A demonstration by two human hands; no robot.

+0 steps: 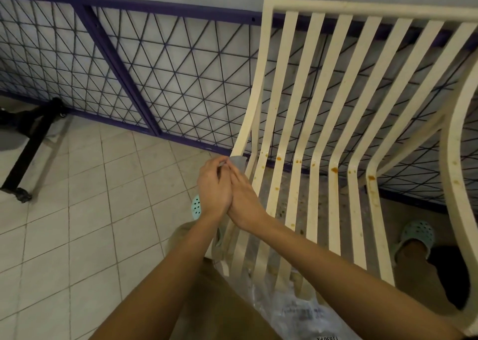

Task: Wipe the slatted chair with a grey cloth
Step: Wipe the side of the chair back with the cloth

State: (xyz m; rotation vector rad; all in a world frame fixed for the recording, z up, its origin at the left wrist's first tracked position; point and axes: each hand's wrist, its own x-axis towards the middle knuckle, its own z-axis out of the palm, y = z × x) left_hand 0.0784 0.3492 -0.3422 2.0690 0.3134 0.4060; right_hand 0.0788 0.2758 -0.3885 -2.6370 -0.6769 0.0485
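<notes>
Both hands pressed together at the left edge of the cream slatted chair. Left hand and right hand closed around the grey cloth; only a small corner shows past the fingertips, touching the outer left slat near the seat bend. Orange-brown stains on slats w/ spots along the bend. Clear plastic bag at seat's front edge.

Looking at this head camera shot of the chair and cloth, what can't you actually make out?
- Grey cloth: only a corner shows; the left hand and right hand pressed together hide the rest.
- Slatted chair: its right side and front are cut by the frame edges.
- Plastic bag on the seat: print blurred and cut off at the bottom edge.
- Black stand: cut by the left edge.
</notes>
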